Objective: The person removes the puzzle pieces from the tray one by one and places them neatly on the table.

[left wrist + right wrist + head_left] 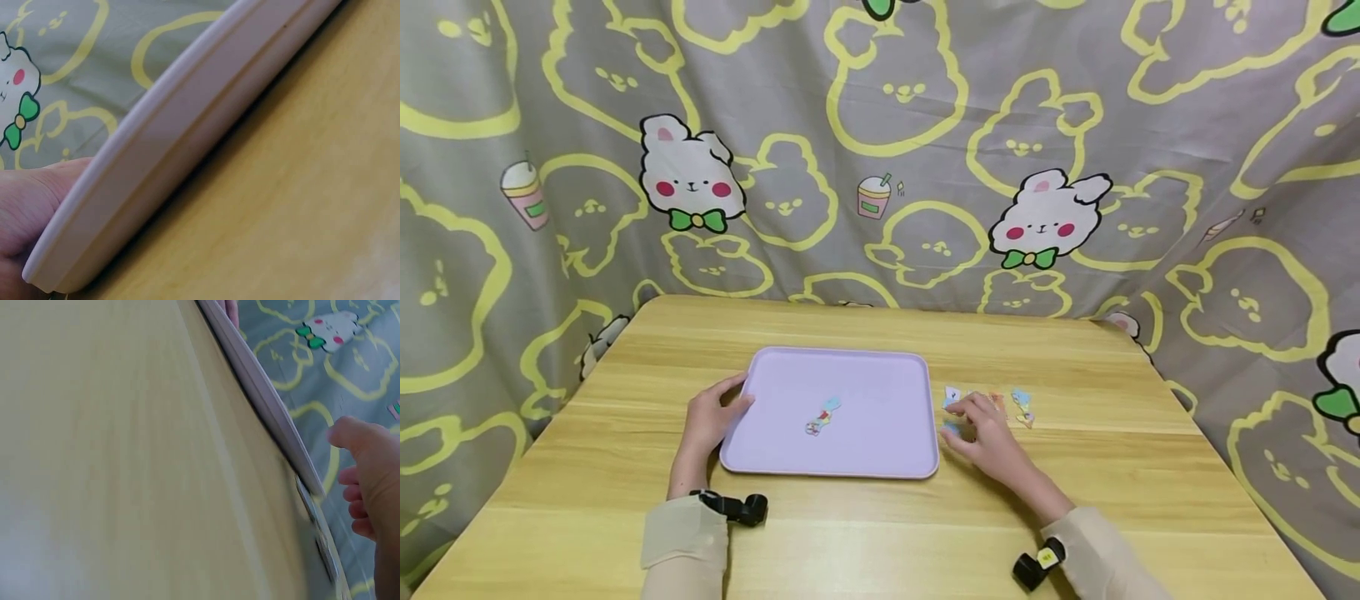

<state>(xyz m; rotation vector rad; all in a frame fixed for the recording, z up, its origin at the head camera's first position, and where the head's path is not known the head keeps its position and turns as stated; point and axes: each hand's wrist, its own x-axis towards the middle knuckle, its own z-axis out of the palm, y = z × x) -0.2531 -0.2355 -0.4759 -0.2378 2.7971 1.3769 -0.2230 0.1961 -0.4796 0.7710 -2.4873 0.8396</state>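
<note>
A lilac tray (880, 454) lies on the wooden table, and a short strip of small colourful jigsaw pieces (823, 417) rests near its middle. At the tray's left edge, my left hand (709, 419) holds the rim, thumb over the top; the left wrist view shows that hand (37, 206) behind the tray's side wall (169, 131). Just right of the tray, my right hand (988, 437) hovers over more loose jigsaw pieces (1021, 400), thumb and fingers apart. It partly covers several of them. In the right wrist view, nothing shows between the thumb and fingers of this hand (375, 481).
A wooden table (865, 542) extends around the tray on all sides. Behind and beside it hangs a grey curtain (917, 242) with cartoon rabbits and yellow outlines. Each wrist wears a small black camera (1037, 564).
</note>
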